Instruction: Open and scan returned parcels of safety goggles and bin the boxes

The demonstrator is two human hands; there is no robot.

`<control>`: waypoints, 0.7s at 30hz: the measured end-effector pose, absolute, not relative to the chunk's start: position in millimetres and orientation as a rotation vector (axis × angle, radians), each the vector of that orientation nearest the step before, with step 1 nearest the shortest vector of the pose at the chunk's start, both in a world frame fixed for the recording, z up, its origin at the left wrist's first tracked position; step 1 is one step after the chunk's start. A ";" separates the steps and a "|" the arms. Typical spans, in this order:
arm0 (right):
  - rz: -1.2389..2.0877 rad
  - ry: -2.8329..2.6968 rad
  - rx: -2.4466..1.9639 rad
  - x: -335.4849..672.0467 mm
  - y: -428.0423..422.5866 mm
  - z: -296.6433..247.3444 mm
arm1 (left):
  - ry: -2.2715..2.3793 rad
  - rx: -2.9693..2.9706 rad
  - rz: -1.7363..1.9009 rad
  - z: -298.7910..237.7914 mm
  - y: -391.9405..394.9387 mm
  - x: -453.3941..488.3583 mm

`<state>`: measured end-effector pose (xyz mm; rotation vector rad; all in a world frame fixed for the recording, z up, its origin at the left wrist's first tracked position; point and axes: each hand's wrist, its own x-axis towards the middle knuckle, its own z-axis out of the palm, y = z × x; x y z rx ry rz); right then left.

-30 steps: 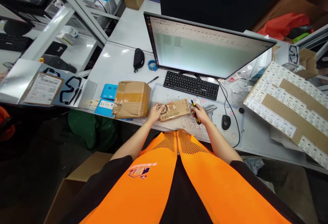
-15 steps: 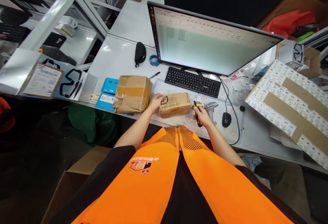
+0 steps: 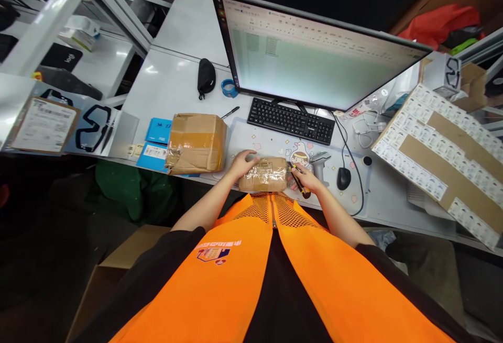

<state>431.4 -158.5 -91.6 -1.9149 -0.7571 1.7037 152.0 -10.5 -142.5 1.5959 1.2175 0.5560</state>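
Note:
A small cardboard box [image 3: 264,175], wrapped in shiny clear tape, lies at the desk's front edge, close to my vest. My left hand [image 3: 242,165] grips its left end, thumb along the top edge. In my right hand [image 3: 305,178] is a black-and-yellow utility knife [image 3: 301,186], its tip at the box's right end. Whether the blade touches the tape is too small to tell. A larger taped cardboard box [image 3: 196,143] sits left of my left hand. A grey barcode scanner [image 3: 320,164] lies just right of my right hand.
Behind the box are a black keyboard [image 3: 291,120] and a monitor [image 3: 314,55]. A mouse [image 3: 343,178] with its cable lies on the right, beside a large label-covered cardboard sheet [image 3: 440,159]. Blue boxes [image 3: 152,155], a pen [image 3: 230,112] and a tape roll [image 3: 228,88] are left.
The small box has been turned so a taped face shows instead of the printed one, and it sits nearer my body. My right hand has brought the knife against its right end.

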 end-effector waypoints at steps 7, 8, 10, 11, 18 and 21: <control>1.715 -0.911 -1.932 437.3 -161.3 -97.6 | 1.257 1.720 0.532 -157.1 -18.1 154.3; 1.715 -0.944 -1.931 437.8 -163.4 -98.1 | 1.278 1.722 0.545 -158.2 -19.0 155.2; 1.709 -1.016 -1.918 437.4 -167.4 -98.4 | 1.313 1.727 0.568 -158.6 -20.8 157.2; 1.699 -1.052 -1.917 436.4 -168.8 -97.9 | 1.320 1.728 0.578 -158.2 -21.7 158.2; 1.708 -1.001 -2.005 424.9 -171.1 -87.2 | 1.367 1.669 0.614 -155.7 -25.2 162.6; 1.716 -0.941 -2.005 421.1 -176.8 -86.8 | 1.365 1.665 0.618 -156.2 -25.5 163.0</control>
